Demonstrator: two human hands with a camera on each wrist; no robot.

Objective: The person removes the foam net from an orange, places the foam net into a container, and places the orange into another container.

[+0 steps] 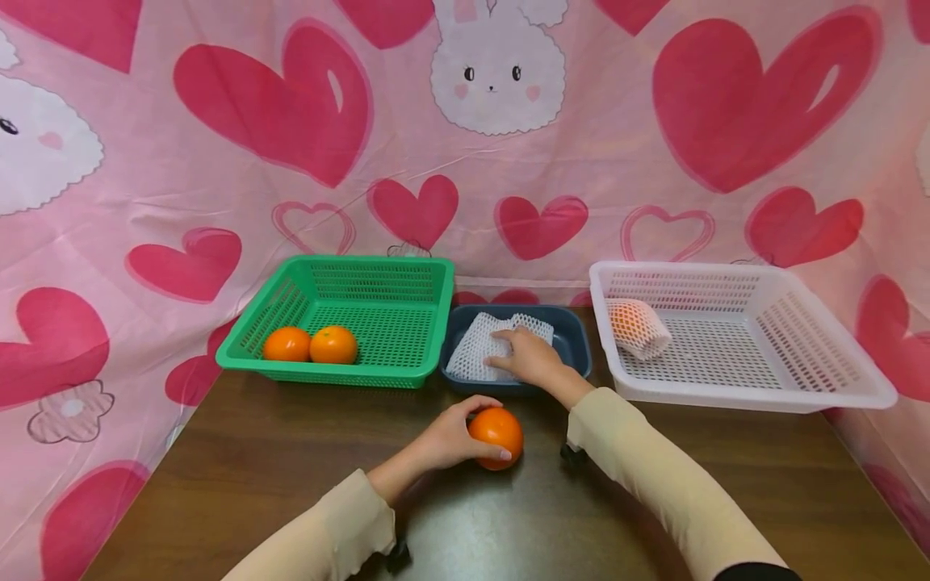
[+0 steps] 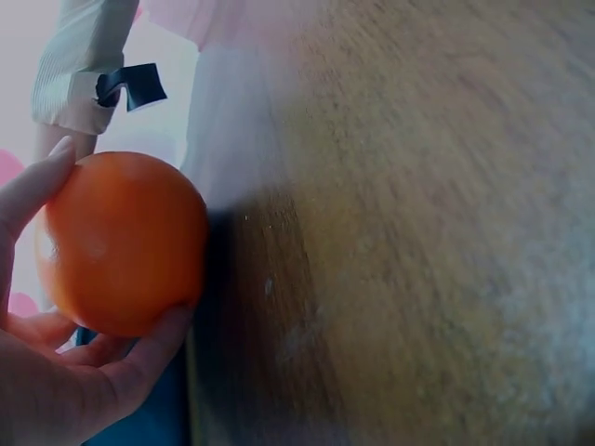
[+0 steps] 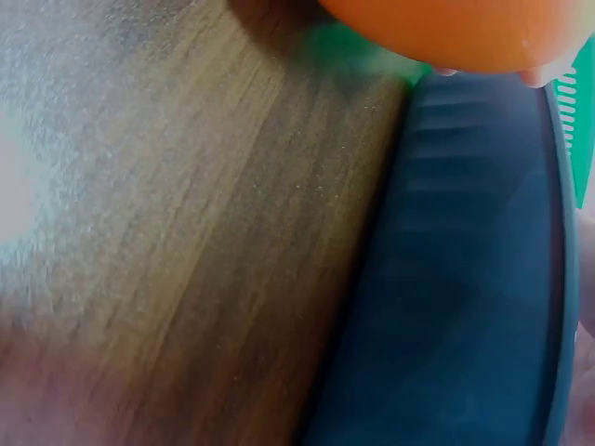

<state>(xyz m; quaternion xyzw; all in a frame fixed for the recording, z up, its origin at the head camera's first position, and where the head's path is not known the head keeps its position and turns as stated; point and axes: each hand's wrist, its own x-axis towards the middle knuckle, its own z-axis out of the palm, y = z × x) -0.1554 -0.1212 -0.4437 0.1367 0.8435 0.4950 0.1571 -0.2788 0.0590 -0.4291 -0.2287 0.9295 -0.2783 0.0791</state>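
My left hand grips a bare orange over the wooden table, thumb on the near side and fingers around the far side. In the left wrist view the orange sits between thumb and fingers. My right hand reaches into a dark blue tray, thumb and forefinger apart over white foam net sleeves. Whether its fingertips touch the sleeves is hard to tell. The right wrist view has the tray's outer side and the orange's underside, with most of that hand out of sight.
Left of the tray, a green basket holds two bare oranges. To its right stands a white basket with one orange in a foam net. A pink heart-patterned cloth hangs behind the wooden table.
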